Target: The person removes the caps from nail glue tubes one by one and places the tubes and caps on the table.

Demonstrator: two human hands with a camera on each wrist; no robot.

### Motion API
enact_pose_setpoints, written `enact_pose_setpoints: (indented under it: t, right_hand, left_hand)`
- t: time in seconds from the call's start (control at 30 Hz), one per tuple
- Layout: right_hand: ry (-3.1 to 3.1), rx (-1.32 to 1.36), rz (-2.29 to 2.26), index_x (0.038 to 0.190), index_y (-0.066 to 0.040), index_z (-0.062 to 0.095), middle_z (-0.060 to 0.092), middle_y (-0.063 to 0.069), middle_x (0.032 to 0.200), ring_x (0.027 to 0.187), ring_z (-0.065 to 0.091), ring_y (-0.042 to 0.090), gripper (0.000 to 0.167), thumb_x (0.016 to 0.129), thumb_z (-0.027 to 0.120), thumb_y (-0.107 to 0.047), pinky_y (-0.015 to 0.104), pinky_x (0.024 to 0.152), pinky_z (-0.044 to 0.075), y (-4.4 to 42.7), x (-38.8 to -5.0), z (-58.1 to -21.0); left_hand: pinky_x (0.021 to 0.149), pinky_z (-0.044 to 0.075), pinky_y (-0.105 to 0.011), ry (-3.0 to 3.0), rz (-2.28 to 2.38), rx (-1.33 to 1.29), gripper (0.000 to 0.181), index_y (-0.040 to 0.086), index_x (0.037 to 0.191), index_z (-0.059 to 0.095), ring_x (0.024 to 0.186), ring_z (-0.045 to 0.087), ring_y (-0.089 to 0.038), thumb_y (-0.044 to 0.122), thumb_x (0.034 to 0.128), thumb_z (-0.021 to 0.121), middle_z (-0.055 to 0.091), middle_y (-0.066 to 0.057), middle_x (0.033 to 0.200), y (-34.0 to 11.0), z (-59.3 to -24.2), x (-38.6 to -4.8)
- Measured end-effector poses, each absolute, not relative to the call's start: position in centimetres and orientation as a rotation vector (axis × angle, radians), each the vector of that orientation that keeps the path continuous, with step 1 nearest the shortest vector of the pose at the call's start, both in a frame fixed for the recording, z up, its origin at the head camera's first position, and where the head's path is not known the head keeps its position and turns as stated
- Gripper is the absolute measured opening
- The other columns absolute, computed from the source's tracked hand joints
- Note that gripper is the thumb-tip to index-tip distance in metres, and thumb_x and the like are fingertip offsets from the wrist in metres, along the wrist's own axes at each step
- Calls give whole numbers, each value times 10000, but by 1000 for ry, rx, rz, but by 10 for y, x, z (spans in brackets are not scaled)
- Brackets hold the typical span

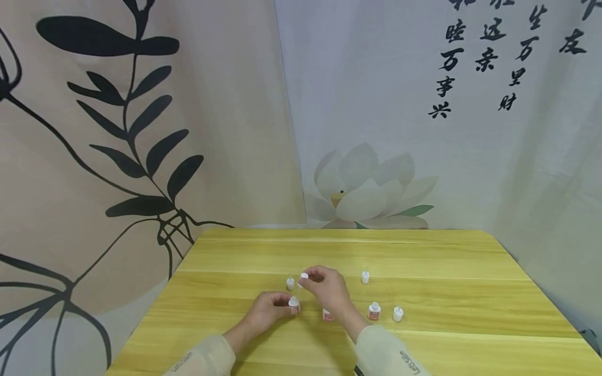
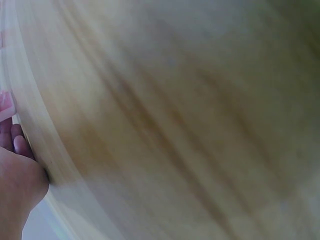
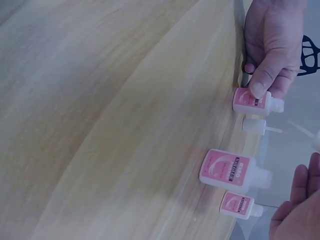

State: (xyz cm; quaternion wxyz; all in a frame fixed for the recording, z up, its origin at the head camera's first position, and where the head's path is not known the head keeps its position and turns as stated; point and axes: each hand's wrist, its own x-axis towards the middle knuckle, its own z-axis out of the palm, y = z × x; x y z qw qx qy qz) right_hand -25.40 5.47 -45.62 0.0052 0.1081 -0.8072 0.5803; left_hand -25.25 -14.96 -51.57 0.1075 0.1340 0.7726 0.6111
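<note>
My left hand [image 1: 268, 312] holds a small white bottle [image 3: 245, 101] with a pink label upright at the table, its white neck uncapped. Thumb and fingers grip its sides. Just above and to the right, my right hand [image 1: 327, 286] pinches a white brush cap [image 1: 304, 276]; its thin brush points down towards the bottle, apart from it. In the right wrist view the brush [image 3: 301, 128] shows beside the right hand's fingers. Only the edge of the held bottle [image 2: 6, 106] appears in the left wrist view.
Two more pink-labelled bottles, one partly behind the right forearm [image 1: 328, 315] and one farther right [image 1: 374, 312], stand uncapped on the wooden table [image 1: 470, 292]. Three white brush caps stand brush-up: one behind the left hand [image 1: 290, 283], another farther back [image 1: 365, 277], a third at right [image 1: 398, 314].
</note>
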Motion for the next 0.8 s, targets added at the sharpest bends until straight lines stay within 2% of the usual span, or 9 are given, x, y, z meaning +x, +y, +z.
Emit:
enact_pose_setpoints:
  t: [0.8]
  right_hand:
    - [-2542,285,1828,1023,-117,682,652,-15,926,901,603,168,174,915,718,-248,334,759,516,58,-253,-456]
  left_hand:
    - [812,551,-263,2272,1781,380,190,-2,1032,728,937,667,-211,90,868,754,733,-114,982,-151,-520,-255]
